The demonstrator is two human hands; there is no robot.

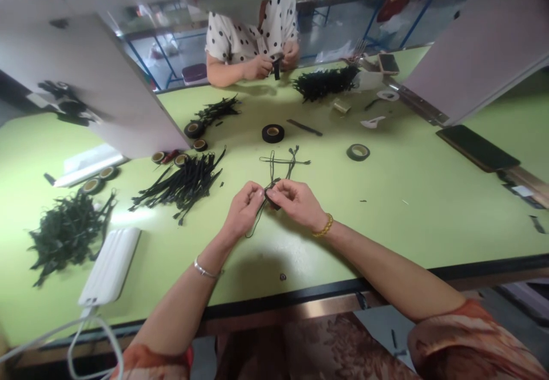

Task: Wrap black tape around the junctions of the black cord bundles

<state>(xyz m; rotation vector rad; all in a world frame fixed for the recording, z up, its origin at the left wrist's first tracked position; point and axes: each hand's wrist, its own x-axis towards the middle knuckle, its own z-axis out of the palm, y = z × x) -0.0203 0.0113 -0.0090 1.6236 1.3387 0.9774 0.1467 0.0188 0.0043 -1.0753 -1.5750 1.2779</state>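
Note:
Over the middle of the green table, both hands meet around a thin black cable (pixel 255 226), whose loop hangs below the fingers. My left hand (pixel 244 208) pinches it between thumb and forefinger. In the closed fingers of my right hand (pixel 300 204) is a short piece of black tape (pixel 273 202), touching the cable; how far it is wrapped is hidden. Just beyond the fingertips lie looped black cables (pixel 292 163) with small connectors. A roll of black tape (pixel 273 134) lies flat farther back, and another black tape roll (pixel 357 152) is to the right.
Bundles of black cables (pixel 182 183) and a darker heap (pixel 68 234) lie left, near a white power bank (pixel 109 266). Opposite, a co-worker's hands (pixel 274 64) hold a black strip beside another pile (pixel 326 82). A phone (pixel 478 148) lies right. Upright panels (pixel 128 83) flank the table.

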